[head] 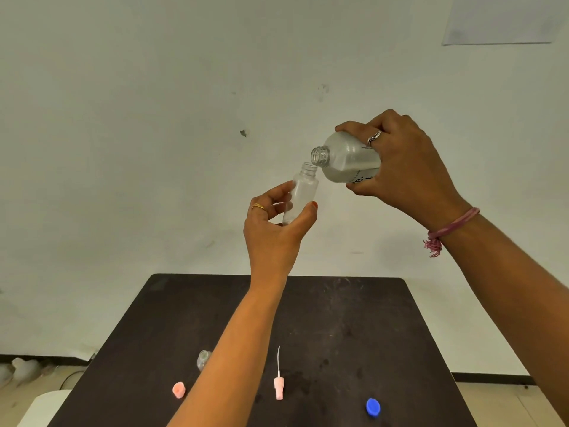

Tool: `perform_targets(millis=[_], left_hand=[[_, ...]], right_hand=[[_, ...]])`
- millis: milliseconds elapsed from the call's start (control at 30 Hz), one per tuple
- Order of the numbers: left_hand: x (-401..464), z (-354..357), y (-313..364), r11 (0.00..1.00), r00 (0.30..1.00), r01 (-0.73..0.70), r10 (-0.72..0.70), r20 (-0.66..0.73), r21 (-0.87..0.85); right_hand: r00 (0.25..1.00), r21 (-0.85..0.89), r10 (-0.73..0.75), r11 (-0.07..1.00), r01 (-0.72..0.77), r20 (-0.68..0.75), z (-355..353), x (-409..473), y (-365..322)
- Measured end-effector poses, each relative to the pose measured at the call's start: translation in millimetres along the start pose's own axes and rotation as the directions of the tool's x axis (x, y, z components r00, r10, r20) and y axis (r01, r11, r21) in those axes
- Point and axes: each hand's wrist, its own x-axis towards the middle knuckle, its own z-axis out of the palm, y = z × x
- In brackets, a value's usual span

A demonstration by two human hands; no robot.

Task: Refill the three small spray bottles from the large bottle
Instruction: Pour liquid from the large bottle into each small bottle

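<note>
My left hand [277, 229] grips a small clear spray bottle [301, 192], uncapped and tilted slightly right, held high above the table. My right hand [400, 167] grips the large clear bottle [346, 158], tipped nearly level with its open neck just over the small bottle's mouth. Liquid lies along the large bottle's lower side. On the dark table [385, 334] lie a pink spray pump with its white tube [279, 385], a pink cap [179, 390] and a blue cap [373, 407]. Another small clear bottle [203, 359] stands partly hidden behind my left forearm.
A pale wall fills the background, with a sheet of paper [498, 20] at the upper right. A white rounded object [43, 408] sits at the table's lower left, beside the floor and a dark skirting strip.
</note>
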Motion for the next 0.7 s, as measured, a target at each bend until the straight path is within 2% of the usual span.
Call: perform_targets(millis=[700], left_hand=[[1.7,0.3,-2.6,1.0,1.0,0.016,-0.016,-0.014,-0.022]], right_hand=[[0.997,-0.041,-0.067,0.997,0.065,-0.042,2.4,6.0,-0.3]])
